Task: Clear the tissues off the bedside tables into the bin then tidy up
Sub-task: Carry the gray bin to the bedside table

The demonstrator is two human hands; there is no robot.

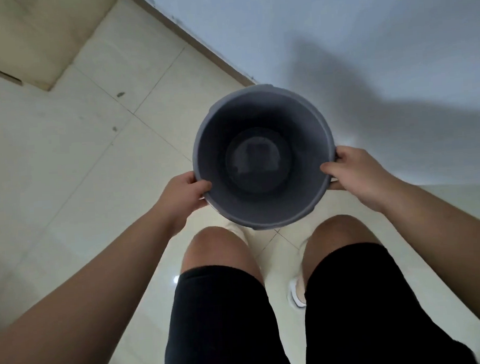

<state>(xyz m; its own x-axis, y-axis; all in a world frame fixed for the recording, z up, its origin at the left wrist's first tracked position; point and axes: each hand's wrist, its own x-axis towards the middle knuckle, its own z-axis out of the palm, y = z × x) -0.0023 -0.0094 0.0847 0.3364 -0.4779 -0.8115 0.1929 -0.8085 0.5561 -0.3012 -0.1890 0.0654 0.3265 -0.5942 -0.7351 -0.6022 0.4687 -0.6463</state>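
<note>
A round grey bin (pixel 218 127) is seen from straight above, its inside dark and with nothing in it. My left hand (pixel 184 193) grips the bin's rim on the left, thumb inside the wall. On the opposite side my right hand (pixel 353 172) clasps the rim the same way. The bin is just in front of my knees, close to the wall; I cannot tell whether it rests on the floor or is lifted. No tissues or bedside tables are in view.
A pale tiled floor (pixel 63 164) spreads to the left. A blue-grey wall (pixel 336 35) with a brown skirting strip (pixel 196 43) runs behind the bin. A beige furniture base (pixel 28 40) fills the upper left corner. My legs and a white shoe (pixel 297 293) are below.
</note>
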